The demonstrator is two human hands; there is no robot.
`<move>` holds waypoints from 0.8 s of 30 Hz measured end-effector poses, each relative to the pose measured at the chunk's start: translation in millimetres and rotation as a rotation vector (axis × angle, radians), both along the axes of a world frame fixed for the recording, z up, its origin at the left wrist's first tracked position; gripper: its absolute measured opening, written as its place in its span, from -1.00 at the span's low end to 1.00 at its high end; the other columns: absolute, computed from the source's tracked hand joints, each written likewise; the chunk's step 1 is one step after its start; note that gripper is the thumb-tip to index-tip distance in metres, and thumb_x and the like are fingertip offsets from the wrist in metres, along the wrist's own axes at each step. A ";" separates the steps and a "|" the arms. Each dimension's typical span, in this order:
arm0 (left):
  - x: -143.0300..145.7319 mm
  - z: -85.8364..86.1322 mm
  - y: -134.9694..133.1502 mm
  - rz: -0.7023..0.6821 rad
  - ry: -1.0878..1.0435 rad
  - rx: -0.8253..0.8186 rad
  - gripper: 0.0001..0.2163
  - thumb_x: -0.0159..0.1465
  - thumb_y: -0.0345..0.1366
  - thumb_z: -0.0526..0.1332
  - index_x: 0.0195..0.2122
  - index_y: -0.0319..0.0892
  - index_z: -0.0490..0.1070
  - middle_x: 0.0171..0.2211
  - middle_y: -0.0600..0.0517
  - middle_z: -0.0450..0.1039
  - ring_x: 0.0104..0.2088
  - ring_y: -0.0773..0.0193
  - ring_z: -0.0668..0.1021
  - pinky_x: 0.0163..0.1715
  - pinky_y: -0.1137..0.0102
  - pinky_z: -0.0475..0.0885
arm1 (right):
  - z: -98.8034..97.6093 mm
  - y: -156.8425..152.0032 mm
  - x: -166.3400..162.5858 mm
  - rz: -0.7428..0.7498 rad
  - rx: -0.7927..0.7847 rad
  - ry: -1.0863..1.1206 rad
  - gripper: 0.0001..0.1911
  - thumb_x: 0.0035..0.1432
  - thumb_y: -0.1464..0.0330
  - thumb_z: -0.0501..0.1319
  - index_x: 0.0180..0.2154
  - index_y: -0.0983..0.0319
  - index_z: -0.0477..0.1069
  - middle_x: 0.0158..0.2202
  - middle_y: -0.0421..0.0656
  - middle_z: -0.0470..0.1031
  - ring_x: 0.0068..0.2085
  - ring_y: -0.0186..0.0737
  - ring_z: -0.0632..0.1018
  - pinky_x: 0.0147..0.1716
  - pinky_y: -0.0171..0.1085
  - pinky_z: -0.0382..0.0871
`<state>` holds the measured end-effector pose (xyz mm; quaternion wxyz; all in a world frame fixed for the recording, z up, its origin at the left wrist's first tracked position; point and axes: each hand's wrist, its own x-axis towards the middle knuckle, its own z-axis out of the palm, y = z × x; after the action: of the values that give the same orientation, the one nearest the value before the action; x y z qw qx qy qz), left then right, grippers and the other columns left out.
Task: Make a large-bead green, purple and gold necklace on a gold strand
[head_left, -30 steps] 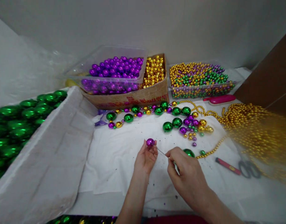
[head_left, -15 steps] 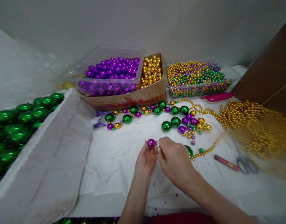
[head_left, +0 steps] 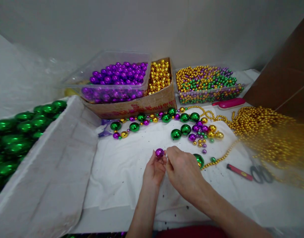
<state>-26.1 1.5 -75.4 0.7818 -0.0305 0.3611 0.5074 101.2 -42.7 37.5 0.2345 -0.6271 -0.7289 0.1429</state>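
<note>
A shiny purple bead (head_left: 159, 152) is pinched in the fingertips of my left hand (head_left: 154, 170), over the white cloth (head_left: 112, 178). Close against its right side, my right hand (head_left: 183, 168) is closed, back of the hand up. Its fingertips are hidden, so what they grip cannot be made out. Just behind my right hand a large green bead (head_left: 199, 161) shows, with a gold bead chain (head_left: 223, 158) running off to the right. Loose purple beads (head_left: 192, 137), gold beads and two large green beads (head_left: 181, 131) lie beyond my hands.
A strung bead garland (head_left: 134, 126) lies along the back. Behind it stand a tub of purple beads (head_left: 119, 77), a carton of gold beads (head_left: 160, 76) and a tub of small mixed beads (head_left: 209, 82). Left is a foam box (head_left: 55, 172) of green beads; right, scissors (head_left: 261, 174) and a red-handled cutter (head_left: 239, 172).
The view has shifted slightly. Both hands keep nearly the same pose, the left still pinching the purple bead and the right closed beside it.
</note>
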 end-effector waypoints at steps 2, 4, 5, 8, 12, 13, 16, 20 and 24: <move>0.5 1.0 -0.5 -0.004 0.029 0.012 -0.83 0.30 -0.32 0.09 -0.31 -0.33 0.39 -0.42 -0.07 0.50 -0.47 0.31 0.56 -0.42 0.44 0.51 | -0.6 0.0 -1.0 -0.005 0.009 -0.003 -0.88 0.18 0.48 0.04 -0.38 0.22 0.29 -0.40 -0.17 0.44 -0.47 -0.23 0.43 -0.53 -0.26 -0.06; 1.1 1.7 -1.1 -0.004 0.058 0.025 -0.84 0.29 -0.31 0.11 -0.28 -0.32 0.40 -0.44 -0.04 0.50 -0.45 0.30 0.56 -0.39 0.43 0.51 | -2.0 0.6 -2.2 -0.008 0.020 -0.003 -0.89 0.17 0.49 0.04 -0.38 0.22 0.28 -0.41 -0.17 0.43 -0.48 -0.23 0.42 -0.54 -0.26 -0.07; 1.4 2.1 -1.5 -0.002 0.065 0.027 -0.84 0.29 -0.32 0.11 -0.27 -0.32 0.40 -0.45 -0.03 0.49 -0.44 0.30 0.56 -0.38 0.42 0.51 | -2.9 1.0 -2.6 -0.009 0.027 -0.001 -0.89 0.16 0.50 0.04 -0.38 0.22 0.28 -0.41 -0.17 0.43 -0.49 -0.23 0.42 -0.54 -0.27 -0.07; 2.2 3.8 -2.2 0.008 0.057 0.016 -0.84 0.29 -0.33 0.10 -0.29 -0.32 0.41 -0.47 -0.01 0.48 -0.43 0.31 0.55 -0.34 0.43 0.50 | -6.6 2.1 -3.4 -0.015 0.051 0.020 -0.87 0.16 0.52 0.03 -0.39 0.22 0.28 -0.43 -0.18 0.41 -0.50 -0.24 0.41 -0.55 -0.27 -0.05; 4.5 9.8 -2.6 0.043 0.033 0.003 -0.78 0.32 -0.33 0.06 -0.39 -0.33 0.40 -0.48 -0.02 0.48 -0.46 0.35 0.54 -0.36 0.47 0.48 | -15.5 2.0 -2.9 -0.015 0.094 0.099 -0.87 0.17 0.51 0.05 -0.39 0.21 0.28 -0.42 -0.21 0.39 -0.45 -0.24 0.42 -0.51 -0.27 0.04; 5.6 12.1 -2.8 0.050 0.028 0.004 -0.76 0.33 -0.33 0.05 -0.40 -0.33 0.40 -0.49 -0.02 0.48 -0.47 0.36 0.53 -0.37 0.48 0.47 | -19.1 1.9 -2.9 -0.004 0.106 0.117 -0.87 0.18 0.51 0.05 -0.39 0.21 0.29 -0.41 -0.21 0.39 -0.43 -0.25 0.42 -0.50 -0.27 0.06; 9.9 19.7 -4.0 0.028 0.008 -0.001 -0.71 0.35 -0.29 0.01 -0.41 -0.33 0.42 -0.50 -0.02 0.49 -0.48 0.35 0.54 -0.40 0.47 0.47 | -34.4 2.1 -4.6 0.059 0.128 0.105 -0.87 0.19 0.52 0.05 -0.34 0.23 0.32 -0.37 -0.21 0.40 -0.42 -0.27 0.43 -0.49 -0.28 0.09; 14.8 23.9 -6.3 -0.013 0.009 0.035 -0.69 0.35 -0.29 0.00 -0.38 -0.34 0.46 -0.44 -0.08 0.52 -0.38 0.31 0.56 -0.30 0.44 0.47 | -56.8 4.3 -7.8 0.042 0.113 0.043 -0.85 0.24 0.50 0.04 -0.30 0.25 0.37 -0.29 -0.15 0.42 -0.39 -0.29 0.45 -0.49 -0.32 0.12; 11.0 22.5 -7.0 -0.020 0.157 0.161 -0.74 0.31 -0.30 0.07 -0.35 -0.34 0.49 -0.35 -0.10 0.54 -0.39 0.32 0.55 -0.38 0.47 0.45 | -62.4 6.3 2.8 0.003 -0.004 0.157 -0.85 0.26 0.40 0.08 -0.27 0.22 0.43 -0.24 -0.13 0.42 -0.32 -0.27 0.48 -0.41 -0.35 0.23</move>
<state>-15.0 -5.5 -52.9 0.7560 0.0761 0.3795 0.5279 104.0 -36.4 -24.9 0.2893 -0.6134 -0.7090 0.1934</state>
